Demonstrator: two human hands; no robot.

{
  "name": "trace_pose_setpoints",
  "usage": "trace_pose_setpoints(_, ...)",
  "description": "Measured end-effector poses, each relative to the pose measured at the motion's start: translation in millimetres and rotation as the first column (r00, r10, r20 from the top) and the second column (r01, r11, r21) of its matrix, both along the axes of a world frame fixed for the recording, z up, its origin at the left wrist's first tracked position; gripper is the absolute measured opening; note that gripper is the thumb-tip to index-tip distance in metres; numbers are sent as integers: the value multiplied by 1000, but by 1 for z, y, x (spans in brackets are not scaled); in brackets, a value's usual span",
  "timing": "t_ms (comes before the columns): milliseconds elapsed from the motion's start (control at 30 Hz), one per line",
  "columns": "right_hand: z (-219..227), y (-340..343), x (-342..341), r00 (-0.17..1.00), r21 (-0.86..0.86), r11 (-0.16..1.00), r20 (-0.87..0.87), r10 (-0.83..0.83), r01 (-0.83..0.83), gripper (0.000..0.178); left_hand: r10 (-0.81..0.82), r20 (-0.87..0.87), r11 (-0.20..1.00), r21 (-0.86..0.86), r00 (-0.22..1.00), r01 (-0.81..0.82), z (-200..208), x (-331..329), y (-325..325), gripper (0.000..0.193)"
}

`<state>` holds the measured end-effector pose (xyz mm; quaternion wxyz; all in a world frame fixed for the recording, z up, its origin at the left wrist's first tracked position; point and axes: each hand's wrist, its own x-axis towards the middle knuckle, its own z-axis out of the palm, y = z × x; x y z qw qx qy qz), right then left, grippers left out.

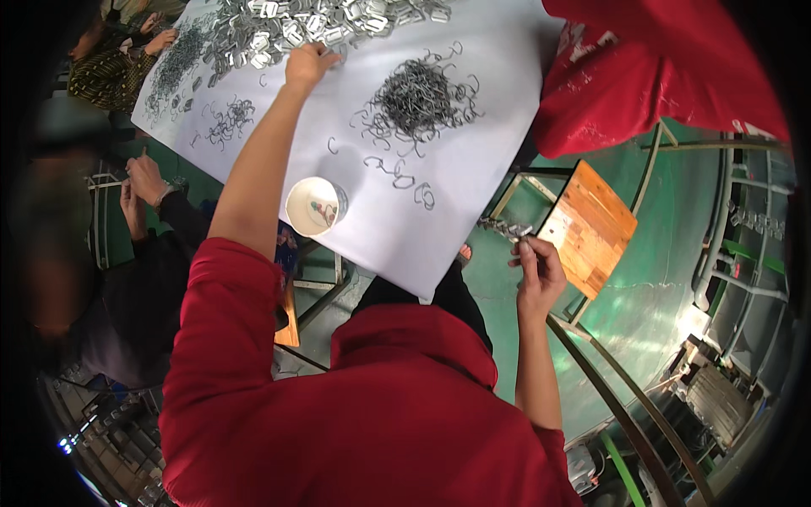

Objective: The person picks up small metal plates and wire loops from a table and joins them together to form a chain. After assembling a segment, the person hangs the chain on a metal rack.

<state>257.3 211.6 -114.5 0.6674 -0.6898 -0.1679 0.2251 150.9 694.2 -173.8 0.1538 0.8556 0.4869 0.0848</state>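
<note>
My left hand (309,64) reaches across the white table to the near edge of a heap of flat silver metal buckles (291,24). Its fingers are drawn together, and what lies at their tips is too small to name. Off the table's right side, my right hand (541,275) pinches a short row of linked metal buckles (505,226), which sticks out leftward from the fingertips. Right of centre lies a dark pile of bent wire hooks (418,97), with several loose hooks (401,176) nearer me. A smaller group of hooks (230,121) lies left of my forearm.
A white paper cup (312,206) with small bits inside stands by the near edge of the table (389,245). A wooden stool (591,228) is at right. A person in red (659,76) is across at right; other people's hands (145,177) work at left. Metal rails (625,406) run lower right.
</note>
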Motion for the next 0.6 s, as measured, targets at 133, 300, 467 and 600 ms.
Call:
trace_pose_setpoints(133, -3, -4, 10, 997, 24, 997, 27, 68, -68, 6, 65, 527, 890, -415, 847, 190, 56, 20, -81, 13)
trace_pose_setpoints(300, -11, -13, 20, 991, 36, 991, 42, 124, -126, 7, -265, 559, 788, -344, 786, 510, 83, 33, -243, 12)
trace_pose_setpoints(467, -14, -19, 26, 970, -1, 980, 141, 196, -198, 7, -40, 537, 532, -702, 843, 473, 82, 36, -330, 15)
trace_pose_setpoints(600, -14, -25, 31, 950, -58, 971, 203, 238, -231, 6, -66, 546, 574, -664, 835, 480, 86, 45, -355, 21)
